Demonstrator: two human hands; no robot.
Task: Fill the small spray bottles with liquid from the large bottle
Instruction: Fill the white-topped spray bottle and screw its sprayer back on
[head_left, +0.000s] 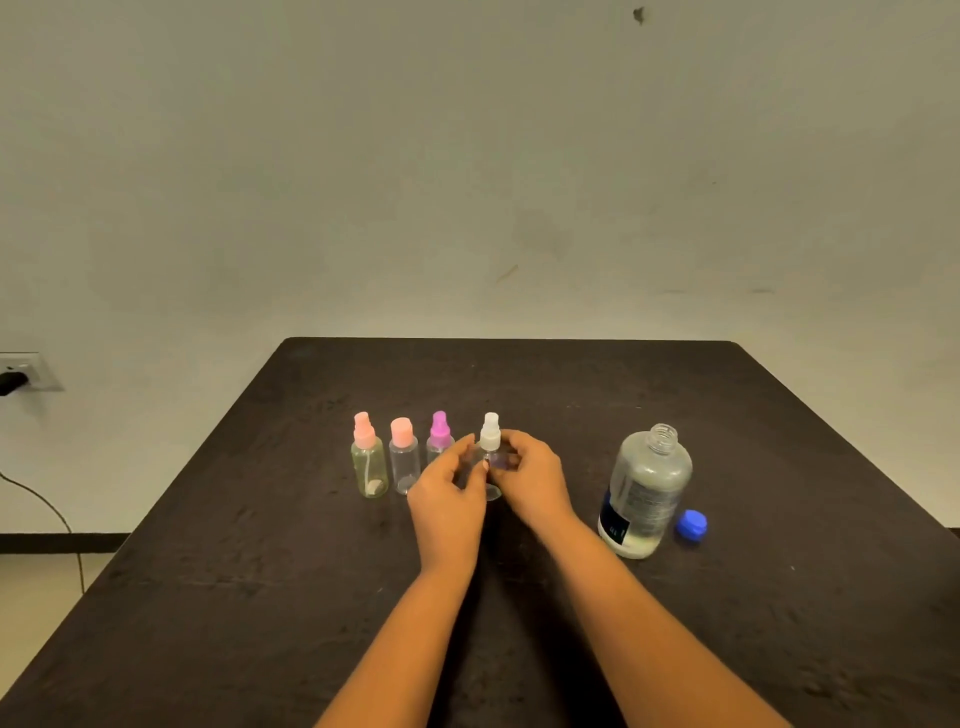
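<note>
The right hand (532, 475) curls its fingers round the white-top bottle (491, 453), and the left hand (447, 488) pinches it from the other side, under the sprayer (491, 423). It seems best to keep the body upright and turn only the top. The open big bottle (647, 488) stands right of the fingers.

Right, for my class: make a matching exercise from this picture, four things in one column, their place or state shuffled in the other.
1 large bottle
2 blue cap
3 white-topped spray bottle
4 greenish spray bottle

a gripped by the right hand
b leftmost in the row
c neck open, uncapped
d lying on the table right of the large bottle

Pairs: 1-c, 2-d, 3-a, 4-b.
</note>
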